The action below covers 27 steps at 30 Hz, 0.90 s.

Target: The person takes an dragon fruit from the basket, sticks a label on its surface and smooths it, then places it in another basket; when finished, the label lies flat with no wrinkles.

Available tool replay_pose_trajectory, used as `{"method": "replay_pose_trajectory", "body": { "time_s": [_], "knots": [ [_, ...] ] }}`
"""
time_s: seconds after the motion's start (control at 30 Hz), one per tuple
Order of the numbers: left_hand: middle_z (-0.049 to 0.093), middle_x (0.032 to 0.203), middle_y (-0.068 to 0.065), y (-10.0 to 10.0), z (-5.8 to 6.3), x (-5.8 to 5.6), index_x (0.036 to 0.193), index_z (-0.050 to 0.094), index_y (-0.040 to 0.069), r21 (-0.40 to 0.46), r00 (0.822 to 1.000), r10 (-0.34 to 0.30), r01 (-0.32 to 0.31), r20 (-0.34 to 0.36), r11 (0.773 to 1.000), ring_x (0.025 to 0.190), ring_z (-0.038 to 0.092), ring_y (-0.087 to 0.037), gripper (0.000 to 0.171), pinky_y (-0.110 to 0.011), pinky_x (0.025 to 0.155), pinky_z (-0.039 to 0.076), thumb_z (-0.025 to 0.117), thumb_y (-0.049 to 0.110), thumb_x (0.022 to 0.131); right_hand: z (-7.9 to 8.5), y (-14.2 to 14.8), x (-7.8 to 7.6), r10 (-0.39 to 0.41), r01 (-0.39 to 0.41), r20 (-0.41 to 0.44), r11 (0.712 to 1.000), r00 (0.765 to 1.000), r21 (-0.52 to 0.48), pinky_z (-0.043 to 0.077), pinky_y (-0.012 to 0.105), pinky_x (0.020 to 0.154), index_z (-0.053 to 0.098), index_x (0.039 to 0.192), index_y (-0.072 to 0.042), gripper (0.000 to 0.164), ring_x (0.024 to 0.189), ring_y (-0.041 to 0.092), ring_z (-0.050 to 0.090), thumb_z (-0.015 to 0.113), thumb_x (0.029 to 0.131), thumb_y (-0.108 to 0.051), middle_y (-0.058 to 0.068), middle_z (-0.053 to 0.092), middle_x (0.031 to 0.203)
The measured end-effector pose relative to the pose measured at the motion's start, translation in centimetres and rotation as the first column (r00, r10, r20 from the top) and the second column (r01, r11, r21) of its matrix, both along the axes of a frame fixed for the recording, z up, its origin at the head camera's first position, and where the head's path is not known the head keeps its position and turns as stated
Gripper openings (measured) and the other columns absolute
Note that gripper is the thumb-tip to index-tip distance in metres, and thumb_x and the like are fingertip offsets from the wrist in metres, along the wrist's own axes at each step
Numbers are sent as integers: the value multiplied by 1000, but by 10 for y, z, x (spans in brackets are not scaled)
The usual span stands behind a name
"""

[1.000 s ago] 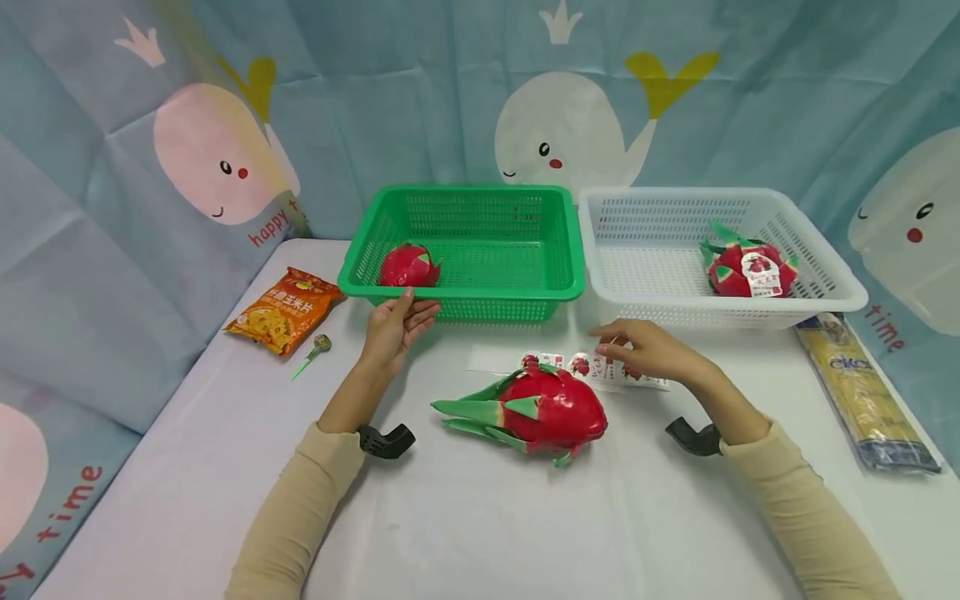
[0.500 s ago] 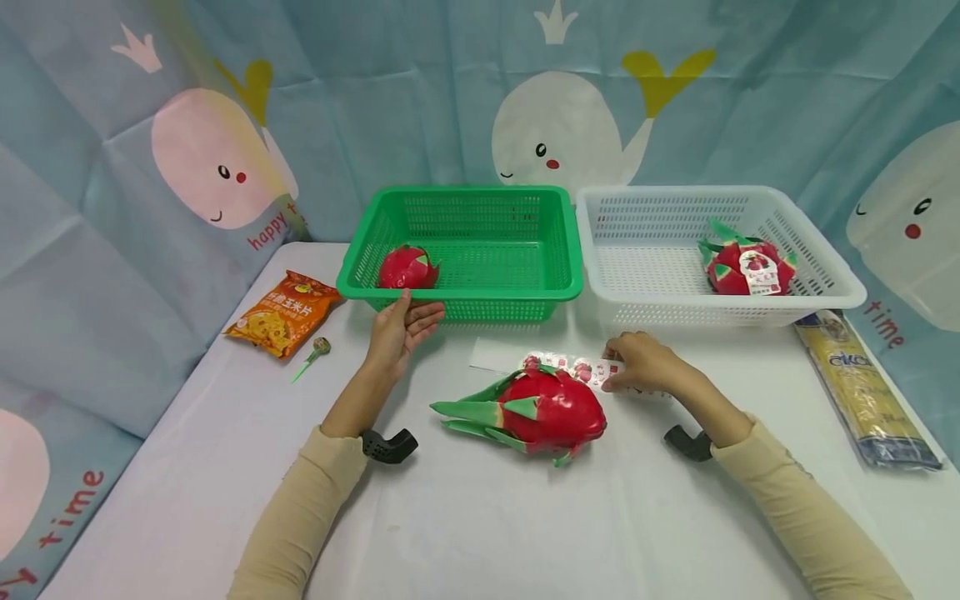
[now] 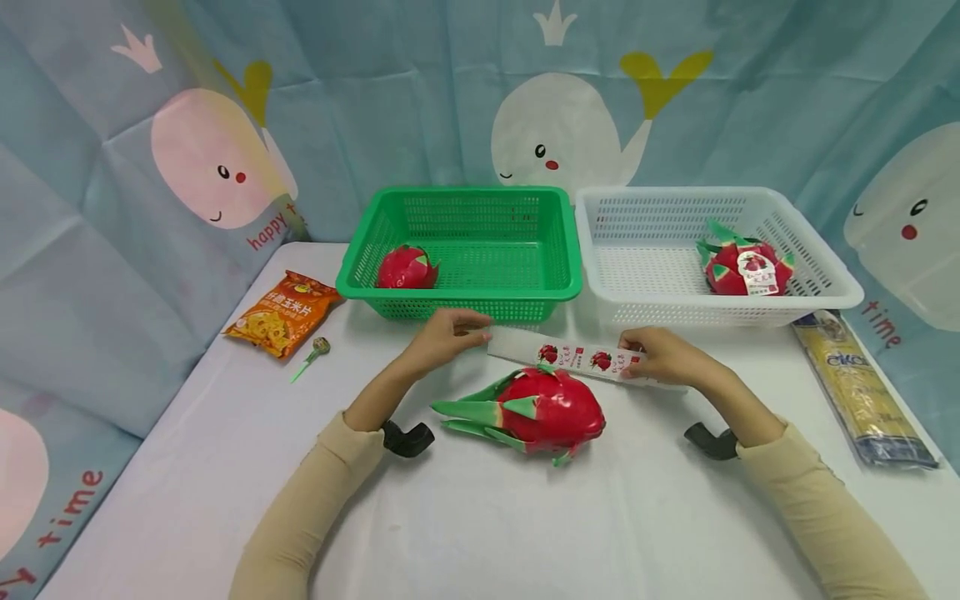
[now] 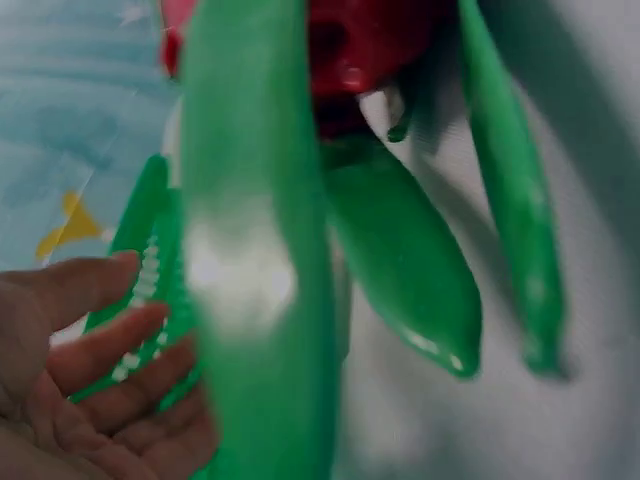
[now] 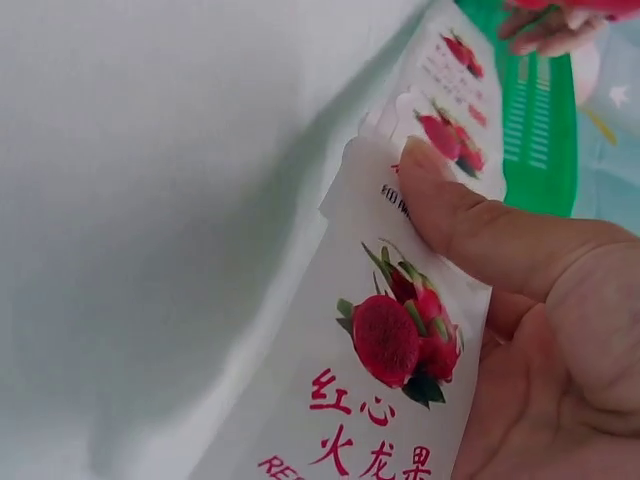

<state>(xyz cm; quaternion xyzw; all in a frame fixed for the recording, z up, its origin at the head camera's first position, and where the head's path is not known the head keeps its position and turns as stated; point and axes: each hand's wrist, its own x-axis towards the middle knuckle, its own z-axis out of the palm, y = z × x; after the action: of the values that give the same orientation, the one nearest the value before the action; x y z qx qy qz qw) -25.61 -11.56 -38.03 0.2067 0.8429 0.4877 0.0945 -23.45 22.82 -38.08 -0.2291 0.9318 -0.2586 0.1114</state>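
Observation:
A strip of dragon fruit stickers is raised at a slant behind the large toy dragon fruit in the head view. My right hand pinches the strip; the right wrist view shows the thumb across its printed face, fingers behind. By the strip's blank left end is my left hand, thumb and fingers apart. Whether its fingertips touch the strip, I cannot tell. In the left wrist view, the dragon fruit's green leaves cover part of that hand.
A green basket with one dragon fruit stands behind the strip. Beside it, a white basket holds a stickered dragon fruit. An orange snack bag and a lollipop lie left, a yellow packet right.
My left hand has left the green basket's front rim and moved right to the strip's left end. The right hand has taken hold of the sticker strip and lifted it.

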Motion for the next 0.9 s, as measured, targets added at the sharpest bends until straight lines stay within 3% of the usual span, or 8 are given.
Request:
{"method": "replay_pose_trajectory", "body": {
  "time_s": [0.17,0.33,0.43,0.53,0.63,0.77,0.83,0.9],
  "knots": [
    [55,126,-19,18,-5,-8,125,53,-2,-137,1000,31,-31,-3,990,118,52,-32,46,-44,99,43,64,20,86,2,1,0,20,-20,-3,1000,1000,-10,33,24,59,57,77,-8,17,67,13,42,74,73,-6,-2,47,65],
    [61,116,-23,21,-14,-14,124,53,-5,-105,992,32,-20,119,994,109,58,-31,45,-40,92,48,64,17,86,2,1,1,36,-36,-4,999,999,-29,32,23,58,56,75,-9,18,66,12,41,73,73,-5,-3,44,63],
    [63,110,-22,21,-19,-17,124,52,-4,-53,975,63,-53,212,997,99,62,-27,44,-35,86,51,64,14,86,3,2,2,48,-48,-8,998,999,-36,30,23,58,54,73,-10,19,66,11,40,73,74,-6,-4,40,62],
    [64,99,-19,20,-21,-17,115,58,-6,-15,964,83,-82,254,997,82,64,-18,34,-32,78,54,63,11,86,5,3,3,53,-53,0,998,999,-20,30,23,58,55,74,-10,18,66,11,39,73,75,-8,-4,40,63],
    [62,88,-10,20,-20,-15,101,61,-7,36,967,59,-70,247,997,71,60,-9,22,-33,74,56,62,10,87,8,7,3,52,-52,33,999,998,11,33,23,59,58,78,-9,15,67,12,42,72,75,-9,-3,46,66],
    [64,76,-4,22,-9,-8,96,58,-6,164,974,-38,1,222,986,69,65,-11,15,-44,75,55,58,8,90,11,12,3,55,-59,103,998,993,35,37,25,62,61,88,-6,18,71,13,45,73,75,-11,0,54,74],
    [65,71,-4,23,-1,-5,96,57,-6,212,979,-81,40,189,976,68,68,-13,15,-48,75,55,57,7,90,11,13,2,55,-56,120,998,991,6,40,24,63,61,93,-5,23,72,12,48,72,77,-16,-1,58,78],
    [65,68,-3,25,8,-1,96,57,-7,227,984,-100,65,148,972,67,68,-12,16,-45,73,56,57,7,90,11,10,1,61,-50,122,995,991,-90,44,21,68,59,101,-4,28,75,11,53,71,80,-19,0,62,84]
  ]
}}
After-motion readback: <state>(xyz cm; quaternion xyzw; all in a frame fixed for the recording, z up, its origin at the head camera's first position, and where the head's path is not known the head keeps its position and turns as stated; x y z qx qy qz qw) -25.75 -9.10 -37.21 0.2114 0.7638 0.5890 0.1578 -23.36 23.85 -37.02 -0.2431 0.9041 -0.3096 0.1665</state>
